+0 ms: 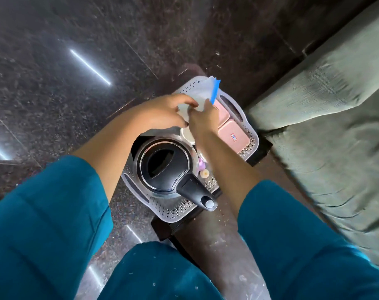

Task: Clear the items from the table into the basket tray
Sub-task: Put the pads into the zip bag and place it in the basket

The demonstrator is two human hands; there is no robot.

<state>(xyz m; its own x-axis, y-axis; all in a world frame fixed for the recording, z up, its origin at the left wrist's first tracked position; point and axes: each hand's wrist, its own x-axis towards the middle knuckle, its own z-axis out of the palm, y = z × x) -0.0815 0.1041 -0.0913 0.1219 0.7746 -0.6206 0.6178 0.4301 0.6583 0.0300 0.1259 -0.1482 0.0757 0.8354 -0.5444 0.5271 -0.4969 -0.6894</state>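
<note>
A pale perforated basket tray (179, 210) rests on a small dark table (208, 226). Inside it stands a kettle (166, 167) with a black lid and handle. Two pink lidded boxes (234, 135) lie at its right side, and small purple and cream items (202, 169) lie beside the kettle. My left hand (162, 114) and my right hand (202, 122) meet over the far end of the tray. Both pinch a clear plastic bag with a blue strip (205, 92). A white round dish (187, 135) shows partly under my hands.
A grey-green fabric sofa (327, 118) runs along the right side, close to the tray. Dark polished stone floor (65, 72) spreads to the left and beyond. My teal sleeves fill the lower part of the view.
</note>
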